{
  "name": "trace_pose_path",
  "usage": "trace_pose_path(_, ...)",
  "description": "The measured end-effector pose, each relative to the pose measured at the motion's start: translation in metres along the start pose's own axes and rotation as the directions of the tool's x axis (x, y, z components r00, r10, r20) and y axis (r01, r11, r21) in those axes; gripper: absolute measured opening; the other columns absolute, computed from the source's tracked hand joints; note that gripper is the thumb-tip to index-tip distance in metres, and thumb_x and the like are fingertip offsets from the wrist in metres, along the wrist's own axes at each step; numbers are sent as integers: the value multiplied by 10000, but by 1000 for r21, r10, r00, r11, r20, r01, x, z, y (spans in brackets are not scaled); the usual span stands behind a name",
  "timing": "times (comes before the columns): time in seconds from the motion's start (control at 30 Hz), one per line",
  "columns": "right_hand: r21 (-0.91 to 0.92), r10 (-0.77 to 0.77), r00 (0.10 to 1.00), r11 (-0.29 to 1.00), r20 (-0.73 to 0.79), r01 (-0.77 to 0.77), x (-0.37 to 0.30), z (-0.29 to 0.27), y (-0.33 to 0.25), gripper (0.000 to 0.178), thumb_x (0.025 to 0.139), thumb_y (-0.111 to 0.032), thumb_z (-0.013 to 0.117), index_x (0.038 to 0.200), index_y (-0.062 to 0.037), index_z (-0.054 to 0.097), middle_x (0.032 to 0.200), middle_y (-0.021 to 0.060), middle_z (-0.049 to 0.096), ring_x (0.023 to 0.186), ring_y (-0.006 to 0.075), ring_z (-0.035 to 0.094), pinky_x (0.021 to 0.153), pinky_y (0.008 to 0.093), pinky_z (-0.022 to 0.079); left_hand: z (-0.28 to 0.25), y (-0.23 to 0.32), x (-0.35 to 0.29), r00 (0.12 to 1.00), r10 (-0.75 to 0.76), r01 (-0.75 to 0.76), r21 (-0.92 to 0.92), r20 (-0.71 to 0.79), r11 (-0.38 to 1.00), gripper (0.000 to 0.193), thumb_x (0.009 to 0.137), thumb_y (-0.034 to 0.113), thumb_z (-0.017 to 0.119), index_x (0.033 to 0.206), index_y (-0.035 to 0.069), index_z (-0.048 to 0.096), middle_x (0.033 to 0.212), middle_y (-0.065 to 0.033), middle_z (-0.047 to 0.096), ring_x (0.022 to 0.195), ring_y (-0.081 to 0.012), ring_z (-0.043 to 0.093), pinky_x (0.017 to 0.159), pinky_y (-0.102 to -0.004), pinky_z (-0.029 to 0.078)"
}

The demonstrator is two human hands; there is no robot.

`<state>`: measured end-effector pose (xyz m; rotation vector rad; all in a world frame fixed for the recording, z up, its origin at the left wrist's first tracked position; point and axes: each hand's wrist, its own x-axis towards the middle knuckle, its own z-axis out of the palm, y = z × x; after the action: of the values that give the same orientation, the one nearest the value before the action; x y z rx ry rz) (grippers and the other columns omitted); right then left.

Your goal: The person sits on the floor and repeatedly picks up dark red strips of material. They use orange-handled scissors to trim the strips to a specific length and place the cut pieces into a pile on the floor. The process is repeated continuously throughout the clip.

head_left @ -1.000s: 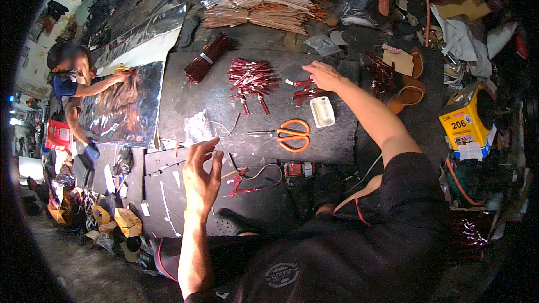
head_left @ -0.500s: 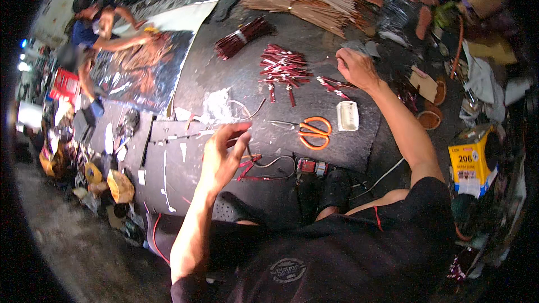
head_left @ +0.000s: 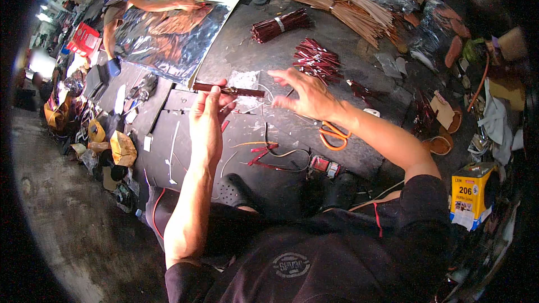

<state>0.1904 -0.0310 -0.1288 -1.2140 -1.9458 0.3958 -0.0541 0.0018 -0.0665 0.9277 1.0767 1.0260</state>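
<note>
My left hand (head_left: 206,116) pinches a short dark red strap (head_left: 250,93) between thumb and fingers. The strap lies level across the view and has a small metal fitting near its middle. Just past its right end is my right hand (head_left: 315,99), fingers spread, with nothing seen in it. Behind that hand is a loose pile of similar dark red straps (head_left: 319,56), and a few more straps (head_left: 359,90) lie to its right. Scissors with orange handles (head_left: 339,137) lie below my right forearm, their blades hardly visible. A clear plastic bag (head_left: 245,80) lies behind the held strap.
A tied dark red bundle (head_left: 281,26) and a tan strip bundle (head_left: 348,14) lie at the back. Far left, a person works over a shiny sheet (head_left: 151,50). Red strap pieces (head_left: 261,154) and a small red box (head_left: 324,166) lie near my feet. A yellow box (head_left: 473,195) stands right.
My right hand has come left from beside the loose straps to the middle. My left hand has risen and now grips the strap. The whole view has shifted.
</note>
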Motion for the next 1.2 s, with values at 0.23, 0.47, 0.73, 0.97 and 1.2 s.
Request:
trace_pose_path(0.23, -165, 142, 905, 983, 401, -81, -51, 104, 118, 145, 857, -166, 647, 954, -60, 660, 939, 153, 601, 975, 355, 585, 850, 463, 467, -26, 0, 10, 997, 69, -72, -77, -42, 994, 287, 1011, 240, 563, 1182, 22, 642, 886, -19, 677, 870, -97, 657, 823, -255, 538)
trace_pose_path(0.47, -270, 319, 857, 937, 405, -221, -37, 132, 120, 100, 849, -95, 589, 934, -52, 617, 943, 165, 597, 958, 369, 583, 880, 490, 462, -26, 9, 14, 990, 120, -127, -91, -81, 988, 290, 1010, 237, 562, 1187, 24, 647, 971, -20, 664, 893, -83, 637, 818, -250, 535)
trace_pose_path(0.73, -396, 232, 912, 914, 338, -86, -57, 96, 154, 155, 792, -83, 615, 944, -52, 613, 907, 112, 583, 927, 319, 593, 817, 463, 465, -30, 1, 13, 997, 72, -72, -2, -39, 997, 270, 1010, 241, 560, 1175, 52, 659, 962, -18, 670, 864, -80, 635, 804, -260, 525)
trace_pose_path(0.97, 182, 472, 720, 759, 508, -626, -18, 59, 113, 176, 886, -167, 659, 951, -7, 624, 893, 98, 699, 886, 155, 670, 723, 327, 511, -27, 1, 12, 999, 40, -42, 81, 15, 996, 272, 991, 269, 572, 1150, 66, 657, 963, -19, 681, 866, -94, 622, 829, -285, 490)
trace_pose_path(1.2, 410, 386, 835, 739, 392, -534, 24, -20, 22, 130, 872, -128, 702, 929, -33, 634, 898, 32, 665, 848, 90, 603, 762, 280, 488, -4, 12, -3, 984, -127, 148, -180, 124, 972, 420, 981, 291, 576, 1287, 3, 576, 1024, -53, 617, 981, -164, 633, 883, -294, 494)
